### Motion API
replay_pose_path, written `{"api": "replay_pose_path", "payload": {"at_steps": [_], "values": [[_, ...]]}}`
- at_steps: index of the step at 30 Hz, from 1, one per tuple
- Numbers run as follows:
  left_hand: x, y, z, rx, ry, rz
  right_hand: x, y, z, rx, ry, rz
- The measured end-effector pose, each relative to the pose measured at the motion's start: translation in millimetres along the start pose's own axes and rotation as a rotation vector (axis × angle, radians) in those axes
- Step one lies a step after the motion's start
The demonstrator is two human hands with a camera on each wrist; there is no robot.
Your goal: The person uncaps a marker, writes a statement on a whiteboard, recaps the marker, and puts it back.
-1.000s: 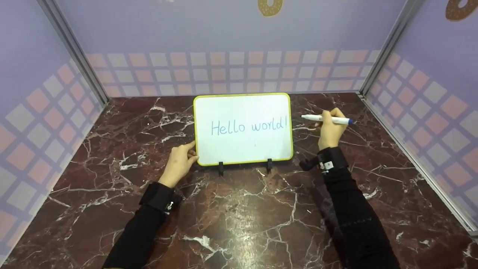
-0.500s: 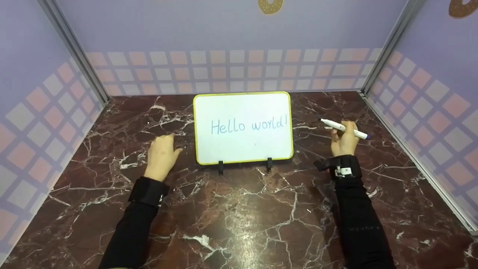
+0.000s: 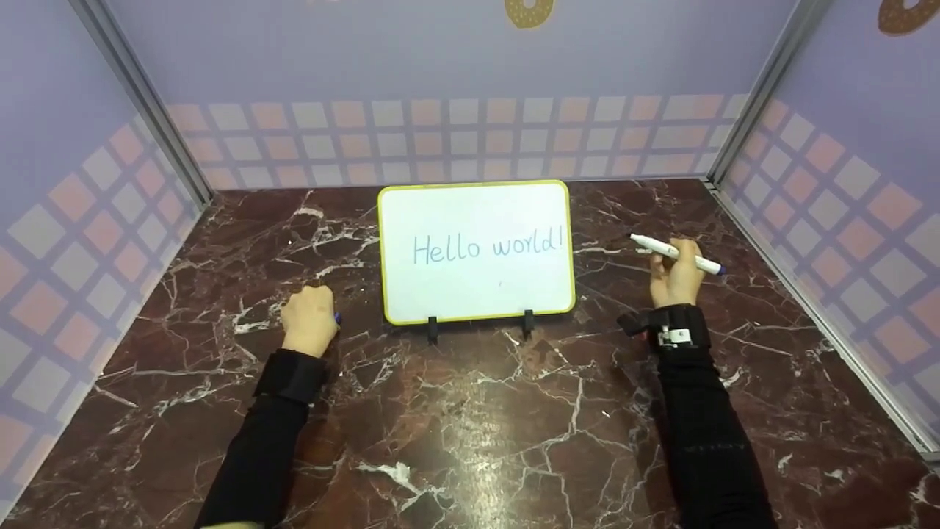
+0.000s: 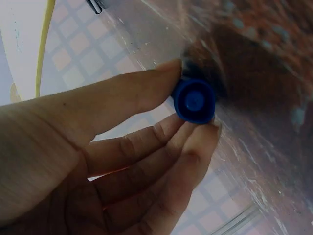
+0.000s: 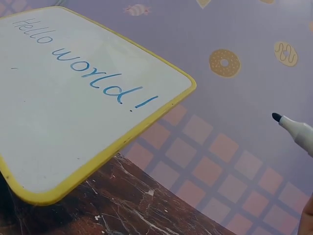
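My left hand (image 3: 308, 319) pinches a blue marker cap (image 4: 195, 100) between thumb and fingertips, left of the whiteboard and apart from it. The cap's hollow end faces the left wrist camera; in the head view only a bit of blue shows beside the hand. On the right, my right hand (image 3: 677, 273) holds a white marker (image 3: 664, 248) with its bare dark tip (image 5: 277, 117) pointing left toward the board and its blue end pointing right. Between the hands, the yellow-framed whiteboard (image 3: 470, 290) leans back and reads "Hello world!" in blue.
Two black feet (image 3: 432, 330) hold the whiteboard's lower edge on the dark red marbled table (image 3: 455, 441). Lilac walls (image 3: 470, 73) with pink and white checks enclose the back and both sides.
My left hand has let go of the whiteboard's left edge, moved left, and now pinches the blue cap. My right hand has shifted right and nearer with the marker.
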State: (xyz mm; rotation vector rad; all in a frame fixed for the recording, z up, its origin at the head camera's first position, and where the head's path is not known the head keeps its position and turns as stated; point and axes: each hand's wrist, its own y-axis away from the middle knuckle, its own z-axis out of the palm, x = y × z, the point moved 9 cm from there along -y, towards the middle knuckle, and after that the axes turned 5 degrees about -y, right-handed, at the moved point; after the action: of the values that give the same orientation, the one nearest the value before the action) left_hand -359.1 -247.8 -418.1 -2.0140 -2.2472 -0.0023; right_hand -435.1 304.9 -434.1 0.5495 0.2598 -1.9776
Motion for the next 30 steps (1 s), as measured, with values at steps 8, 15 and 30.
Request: {"api": "replay_pose_path", "payload": {"at_steps": [8, 15, 30], "values": [[1.1, 2.5, -13.3, 0.085, 0.047, 0.033, 5.5, 3.7, 5.6, -0.009, 0.003, 0.022], [35.4, 15.9, -56.2, 0.368, 0.115, 0.142, 20.0, 16.0, 26.6, -0.07, 0.056, 0.046], [156.1, 78.8, -64.6, 0.643, 0.183, 0.655, 117.0, 113.5, 88.6, -0.437, 0.301, 0.216]]}}
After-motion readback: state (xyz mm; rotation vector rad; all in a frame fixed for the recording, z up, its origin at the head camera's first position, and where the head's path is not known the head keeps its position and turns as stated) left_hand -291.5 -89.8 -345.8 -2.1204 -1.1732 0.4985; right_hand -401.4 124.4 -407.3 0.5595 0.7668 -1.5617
